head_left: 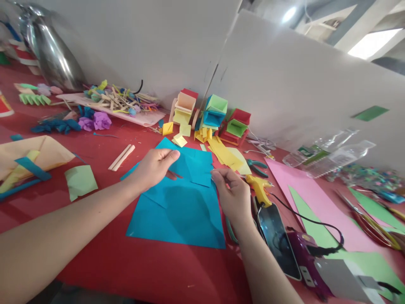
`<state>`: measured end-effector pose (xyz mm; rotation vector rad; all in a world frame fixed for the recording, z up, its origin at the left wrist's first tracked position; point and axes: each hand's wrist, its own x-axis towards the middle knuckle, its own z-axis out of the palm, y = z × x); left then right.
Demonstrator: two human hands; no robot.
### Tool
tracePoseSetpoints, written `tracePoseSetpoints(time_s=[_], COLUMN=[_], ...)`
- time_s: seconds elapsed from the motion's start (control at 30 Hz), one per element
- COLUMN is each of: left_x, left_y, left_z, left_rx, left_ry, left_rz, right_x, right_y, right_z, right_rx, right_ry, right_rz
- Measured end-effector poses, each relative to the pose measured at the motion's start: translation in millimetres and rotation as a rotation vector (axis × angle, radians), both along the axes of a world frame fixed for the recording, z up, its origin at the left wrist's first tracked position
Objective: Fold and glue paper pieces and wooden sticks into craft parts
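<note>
Several overlapping pieces of blue paper [180, 223] lie on the red table in front of me. My left hand [156, 169] is over their upper left part, thumb and finger pinched together; what is between the fingertips is too small to tell. At the right edge, my right hand [232, 192] has its fingers curled and pinched at the side of a smaller blue piece [200, 166]. Just beyond the blue paper are yellow strips [223, 153] and small folded yellow pieces [179, 140].
Folded paper boxes [215, 110] stand by the grey partition. Two sticks [122, 157] and a pale green piece [81, 181] lie left. To the right are a yellow glue gun [260, 190], phone [278, 238], purple power strip [305, 257] and scissors [368, 219]. A metal jug [52, 50] stands back left.
</note>
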<state>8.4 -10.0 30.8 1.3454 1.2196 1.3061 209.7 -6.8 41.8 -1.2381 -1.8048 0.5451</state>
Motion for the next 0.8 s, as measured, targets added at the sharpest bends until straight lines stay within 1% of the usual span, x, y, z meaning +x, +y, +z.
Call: tracePoseSetpoints(time_s=[0.07, 0.13, 0.23, 0.3, 0.37, 0.43, 0.5, 0.57, 0.67, 0.73, 0.8], left_x=[4.6, 11.1, 18.9, 20.8, 20.8, 20.2, 20.3, 21.3, 23.0, 23.7, 24.1], left_y=[-4.7, -11.3, -18.6, -19.5, -18.0, -16.0, -15.1, -15.7, -17.6, -18.2, -18.1], left_z=[-0.5, -0.2, 0.3, -0.5, -2.4, -4.4, -5.5, -5.1, -2.1, 0.2, 1.9], left_rx=[-0.025, -0.035, -0.054, -0.067, -0.096, -0.161, -0.204, -0.192, -0.146, -0.132, -0.114], left_ry=[0.031, 0.053, 0.04, 0.012, -0.016, -0.031, -0.043, -0.048, -0.037, -0.021, 0.001], left_rz=[-0.065, -0.128, -0.173, -0.196, -0.253, -0.333, -0.374, -0.343, -0.279, -0.278, -0.289], right_x=[-4.2, -8.6, -12.8, -13.2, -12.2, -11.0, -10.7, -11.3, -13.0, -13.5, -13.3], right_y=[-3.1, -5.5, -6.2, -4.9, -3.2, -1.9, -1.7, -2.6, -4.9, -5.8, -5.7], right_z=[-1.8, -5.0, -10.5, -12.9, -13.7, -13.0, -11.6, -9.9, -8.2, -7.9, -8.1], right_rx=[-0.042, -0.164, -0.377, -0.442, -0.436, -0.396, -0.368, -0.393, -0.495, -0.524, -0.516], right_ry=[0.084, 0.182, 0.295, 0.361, 0.415, 0.435, 0.463, 0.493, 0.468, 0.442, 0.445], right_rz=[0.058, 0.144, 0.221, 0.248, 0.235, 0.179, 0.142, 0.171, 0.267, 0.282, 0.269])
